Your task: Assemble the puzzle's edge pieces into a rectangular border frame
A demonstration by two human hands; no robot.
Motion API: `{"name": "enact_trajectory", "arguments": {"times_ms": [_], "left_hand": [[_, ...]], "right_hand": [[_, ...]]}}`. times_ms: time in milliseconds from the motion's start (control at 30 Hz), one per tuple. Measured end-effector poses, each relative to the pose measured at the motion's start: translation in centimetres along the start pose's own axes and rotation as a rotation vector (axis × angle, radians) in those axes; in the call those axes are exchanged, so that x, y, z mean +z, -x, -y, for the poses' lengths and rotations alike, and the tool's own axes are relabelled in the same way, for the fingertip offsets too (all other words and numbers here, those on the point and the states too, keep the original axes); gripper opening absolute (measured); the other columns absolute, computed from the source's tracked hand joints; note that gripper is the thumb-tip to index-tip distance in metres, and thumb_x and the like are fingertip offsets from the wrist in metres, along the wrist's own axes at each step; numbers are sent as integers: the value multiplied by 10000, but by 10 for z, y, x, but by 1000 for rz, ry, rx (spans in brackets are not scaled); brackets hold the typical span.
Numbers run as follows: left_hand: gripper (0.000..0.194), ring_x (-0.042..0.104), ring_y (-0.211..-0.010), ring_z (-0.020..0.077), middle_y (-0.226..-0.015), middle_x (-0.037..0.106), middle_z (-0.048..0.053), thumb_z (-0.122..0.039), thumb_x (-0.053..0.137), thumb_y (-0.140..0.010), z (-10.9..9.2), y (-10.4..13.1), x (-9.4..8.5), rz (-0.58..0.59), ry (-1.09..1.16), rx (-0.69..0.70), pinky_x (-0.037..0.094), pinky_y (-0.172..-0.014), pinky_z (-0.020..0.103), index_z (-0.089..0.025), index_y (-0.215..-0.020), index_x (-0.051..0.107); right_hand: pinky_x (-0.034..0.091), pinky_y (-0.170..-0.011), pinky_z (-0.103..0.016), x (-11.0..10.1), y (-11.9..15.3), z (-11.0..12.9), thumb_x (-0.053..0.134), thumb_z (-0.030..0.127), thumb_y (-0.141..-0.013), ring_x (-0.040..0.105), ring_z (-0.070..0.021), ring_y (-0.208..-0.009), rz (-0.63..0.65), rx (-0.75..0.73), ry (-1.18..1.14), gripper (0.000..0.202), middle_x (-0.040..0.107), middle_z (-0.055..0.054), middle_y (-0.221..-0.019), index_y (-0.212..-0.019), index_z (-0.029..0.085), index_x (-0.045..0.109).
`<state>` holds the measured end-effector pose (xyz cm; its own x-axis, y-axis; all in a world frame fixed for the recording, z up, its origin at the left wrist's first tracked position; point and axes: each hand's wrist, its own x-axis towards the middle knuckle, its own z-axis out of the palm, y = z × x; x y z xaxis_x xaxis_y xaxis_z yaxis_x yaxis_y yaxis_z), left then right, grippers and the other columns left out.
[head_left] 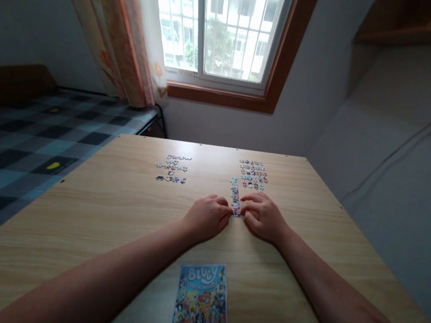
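Puzzle strip (235, 196): a narrow column of small colourful pieces on the surface (126, 197), running away from the person; its near end lies between the two hands.
Left hand (207, 216): rests at the strip's near end, on its left side, back of the hand up and fingers curled, with the thumb and forefinger tips at the edge.
Left grip: fingers bent in close together; whether they pinch a piece or only press the edge, I cannot tell.
Right hand (262, 216): on the strip's right side, facing the other hand, with bent fingers and thumb pointing towards the pieces.
Right grip: loosely curled, fingers a little spread; too small to tell whether it has hold of anything.
Right group of pieces (254, 173): loose pieces set out in several short rows, just beyond the right hand and beside the strip's far part.
Left group of pieces (174, 167): fewer pieces in uneven rows, well apart from the strip, beyond the left hand.
Picture sheet (201, 309): lies flat between the forearms, near the person, with "BLUEY" across its top above a crowd of cartoon figures.
Window (238, 25): beyond the surface, barred, brown-framed, with a patterned curtain (111, 18) at its left.
Bed (0, 152): at the left, under a checked cover.
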<state>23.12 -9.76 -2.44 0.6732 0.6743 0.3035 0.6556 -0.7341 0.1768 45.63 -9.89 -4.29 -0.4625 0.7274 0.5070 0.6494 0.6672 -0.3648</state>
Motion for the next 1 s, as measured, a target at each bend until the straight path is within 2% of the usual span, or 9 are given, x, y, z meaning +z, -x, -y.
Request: {"name": "enact_trajectory", "arguments": {"times_ms": [367,800,1000], "left_hand": [[252,635,-859,200,-951,733,52,-227,522,-914,0,3,-1,20,23,-16,527,-788,335,-247,-937,772],[250,641,-850,197,-929,726,63,-229,514,-919,0,0,2,3,35,14,525,-801,348,-217,-894,762],[251,650,-855,198,-926,729,75,-250,508,-927,2,-1,5,-36,50,-37,525,-810,355,-191,-871,745]], "right_hand": [[493,-888,-430,1,0,3,579,119,-801,612,-240,-970,-3,0,-29,202,723,-42,-1012,-782,248,733],[487,-940,-431,2,2,-5,583,135,-799,624,-239,-997,11,-15,-7,202,731,-37,-1016,-784,252,748],[475,-942,-442,-1,3,-7,573,152,-807,626,-244,-984,15,-26,7,204,735,-41,-1024,-775,247,750]]}}
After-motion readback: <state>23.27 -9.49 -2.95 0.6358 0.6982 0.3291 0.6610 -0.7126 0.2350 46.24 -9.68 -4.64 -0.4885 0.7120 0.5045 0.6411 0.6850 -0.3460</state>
